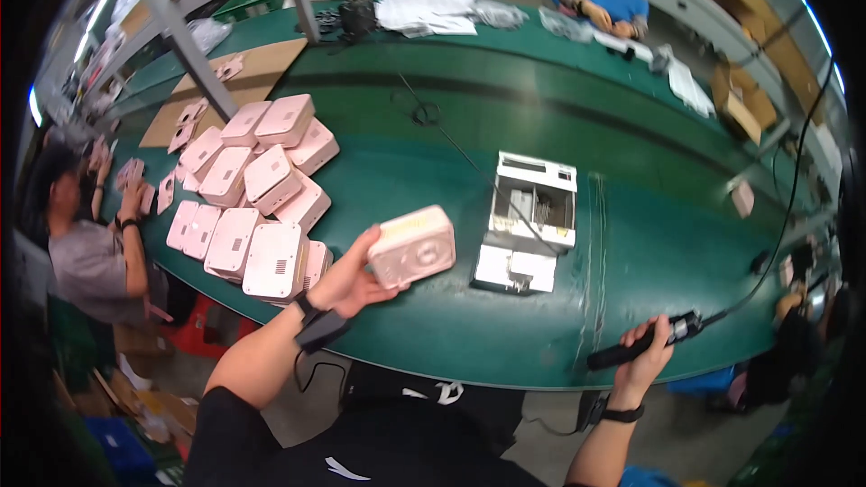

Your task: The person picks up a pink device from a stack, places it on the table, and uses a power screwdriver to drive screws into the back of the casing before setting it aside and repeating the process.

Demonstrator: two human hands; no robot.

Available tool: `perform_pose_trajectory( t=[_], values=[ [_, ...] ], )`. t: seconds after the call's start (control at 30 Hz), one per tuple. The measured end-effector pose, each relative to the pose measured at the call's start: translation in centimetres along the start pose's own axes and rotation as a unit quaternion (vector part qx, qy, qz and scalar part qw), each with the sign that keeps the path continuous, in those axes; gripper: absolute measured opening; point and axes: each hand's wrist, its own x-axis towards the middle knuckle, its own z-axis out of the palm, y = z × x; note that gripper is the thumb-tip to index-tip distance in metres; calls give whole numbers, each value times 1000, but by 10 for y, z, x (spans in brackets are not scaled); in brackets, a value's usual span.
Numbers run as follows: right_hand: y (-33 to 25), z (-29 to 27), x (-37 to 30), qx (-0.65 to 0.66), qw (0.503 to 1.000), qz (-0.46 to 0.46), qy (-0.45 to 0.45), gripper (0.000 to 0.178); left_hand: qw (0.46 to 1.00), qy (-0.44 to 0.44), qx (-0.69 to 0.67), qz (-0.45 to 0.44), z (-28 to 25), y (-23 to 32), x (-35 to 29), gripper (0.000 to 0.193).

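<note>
My left hand (pixel 347 281) grips a pale pink plastic housing (pixel 410 261), boxy with rounded corners, held above the bench with a round feature on the side facing me. In my right hand (pixel 651 362) is a black electric screwdriver (pixel 618 356), fingers wrapped around its body; a black cord (pixel 794 180) runs from its end to the upper right. Left of my left hand lies a pile of similar pink housings (pixel 275 257). Between and beyond my hands stands a white open-topped box with compartments (pixel 538 203), a white metal block (pixel 514 268) at its near side.
The green bench (pixel 424 325) curves across the view. A thin dark cable (pixel 456 144) reaches into the white box. A grey post (pixel 189 36) rises at the left, near cardboard (pixel 257 72). One person (pixel 90 252) handles pink parts at left; another (pixel 604 4) works across the bench.
</note>
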Motion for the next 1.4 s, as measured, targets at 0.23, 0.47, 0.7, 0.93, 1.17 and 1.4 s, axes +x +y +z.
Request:
perform_pose_trajectory(
  t=[0.23, 0.47, 0.7, 0.93, 1.17, 1.4],
  values=[
    [8, -2, -7, 1, 1000, 8, -21, 28, 957, 65, -224, 172, 22, 36, 115, 80],
    [-1, -19, -10, 68, 997, -4, 31, 18, 663, 229, 468, 537, 41, -16, -20, 52],
    [-16, 2, -18, -1, 999, -16, -35, 24, 385, 608, 567, 400, -39, -45, -100, 71],
    [-12, 30, -34, -18, 992, -79, -97, 17, 493, 580, 476, 440, -66, -59, -102, 66],
    [-9, 22, -44, -19, 984, -109, -137, 12, 579, 285, 538, 542, -31, -71, -121, 62],
    [-11, 52, -28, 48, 985, -47, -161, 10, 665, -157, 525, 507, 9, -98, -16, 65]
  ],
)
